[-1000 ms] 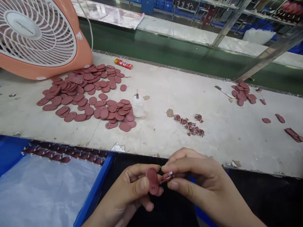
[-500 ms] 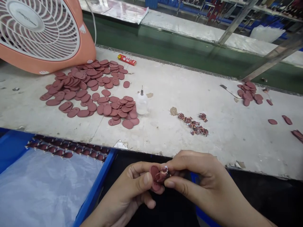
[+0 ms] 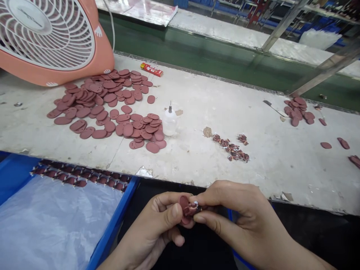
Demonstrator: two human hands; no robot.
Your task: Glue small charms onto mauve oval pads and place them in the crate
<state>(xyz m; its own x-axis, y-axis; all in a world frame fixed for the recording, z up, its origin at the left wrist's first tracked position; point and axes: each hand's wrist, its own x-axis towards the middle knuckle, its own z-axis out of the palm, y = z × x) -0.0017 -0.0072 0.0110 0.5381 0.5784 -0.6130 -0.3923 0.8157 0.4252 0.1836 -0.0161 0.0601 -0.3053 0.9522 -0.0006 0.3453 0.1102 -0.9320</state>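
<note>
Between thumb and fingers, my left hand [image 3: 161,221] pinches reddish-brown oval discs [image 3: 184,202] at their left side. Pressed against them is a small dark-red figure [image 3: 192,208] with a pale band and a whitish tip, gripped by the thumb and forefinger of my right hand [image 3: 239,217]. Both hands meet just below the table's front edge. On the table beyond them lie several similar small figures [image 3: 233,150]. A small clear bottle with a needle tip [image 3: 170,122] stands upright beside a large pile of the oval discs [image 3: 95,97].
A pink fan [image 3: 56,41] stands at the back left of the white table [image 3: 180,161]. A red tube-shaped packet [image 3: 152,69] lies near the rear edge. More discs [image 3: 298,109] are at the right. Below left, a blue tray [image 3: 112,225] holds plastic sheeting and rows of pieces.
My right fingertips have moved slightly left and down, pressing the small figure closer against the discs. My left hand has hardly moved. The view has shifted a little.
</note>
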